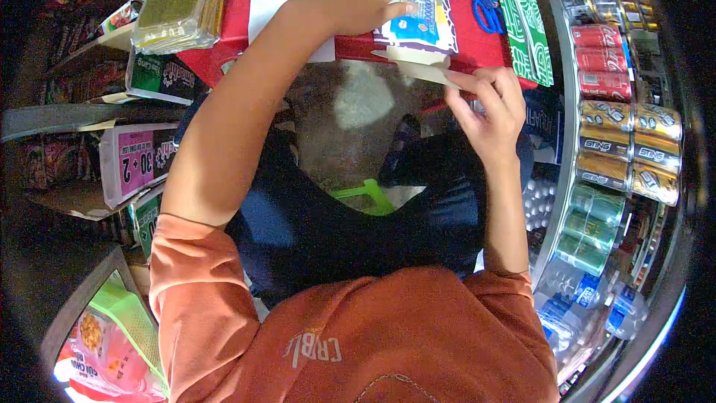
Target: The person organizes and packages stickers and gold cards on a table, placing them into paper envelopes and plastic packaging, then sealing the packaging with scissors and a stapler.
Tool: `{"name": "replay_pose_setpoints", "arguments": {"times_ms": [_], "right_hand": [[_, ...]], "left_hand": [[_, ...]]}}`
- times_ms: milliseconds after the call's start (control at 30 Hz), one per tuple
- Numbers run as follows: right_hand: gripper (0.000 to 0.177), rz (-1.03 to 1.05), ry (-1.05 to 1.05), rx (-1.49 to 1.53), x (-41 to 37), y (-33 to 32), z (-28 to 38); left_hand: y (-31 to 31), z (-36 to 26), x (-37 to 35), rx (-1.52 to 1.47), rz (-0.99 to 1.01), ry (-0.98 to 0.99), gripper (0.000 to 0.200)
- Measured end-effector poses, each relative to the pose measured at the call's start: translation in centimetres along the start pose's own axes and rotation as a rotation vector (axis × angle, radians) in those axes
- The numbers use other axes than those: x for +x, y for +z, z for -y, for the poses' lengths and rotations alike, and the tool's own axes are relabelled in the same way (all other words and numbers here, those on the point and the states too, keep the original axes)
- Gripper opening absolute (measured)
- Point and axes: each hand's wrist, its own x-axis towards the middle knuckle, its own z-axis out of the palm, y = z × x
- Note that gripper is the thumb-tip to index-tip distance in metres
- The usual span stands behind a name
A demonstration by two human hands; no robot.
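My left hand (362, 1) lies with spread fingers over a blue printed packet (426, 11), near the far side of the red table (227, 30). Under the packet is a white sheet with a dark patterned border (450, 36). At the table's near edge, my right hand (490, 108) pinches the right end of a pale, flat strip (421, 72) between thumb and fingers. The strip's other end reaches the table edge just below the packet. Blue-handled scissors (486, 9) rest on the red surface, right of the packet.
Clear-wrapped yellowish packs (183, 4) are stacked at the table's left corner. A green and white patterned pack (528, 30) lies at the right. Shelves of drink cans (600, 63) and bottles stand close on the right, boxed goods (134, 160) on the left.
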Motion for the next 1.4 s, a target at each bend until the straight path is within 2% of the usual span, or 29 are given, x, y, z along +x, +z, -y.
{"name": "replay_pose_setpoints", "arguments": {"times_ms": [233, 633, 967, 1267, 1400], "right_hand": [[0.025, 0.058, -0.055, -0.039, -0.3, 0.2, 0.2], [0.025, -0.031, -0.062, -0.110, 0.4, 0.5, -0.7], [0.031, 0.082, 0.002, -0.106, 0.5, 0.8, -0.6], [0.029, 0.019, -0.035, -0.137, 2.1, 1.9, -0.7], [0.035, -0.008, -0.027, -0.119, 2.8, 2.2, -0.7]], "left_hand": [[0.2, 0.0, 0.2, 0.028, -0.013, 0.014, 0.048], [-0.3, -0.5, -0.1, 0.035, -0.035, 0.032, 0.048], [-0.6, -0.7, 0.0, 0.044, -0.001, 0.024, 0.048], [-0.2, -0.5, -0.1, 0.053, -0.035, 0.027, 0.047], [-0.4, -0.6, -0.2, 0.045, -0.026, 0.030, 0.047]]}}
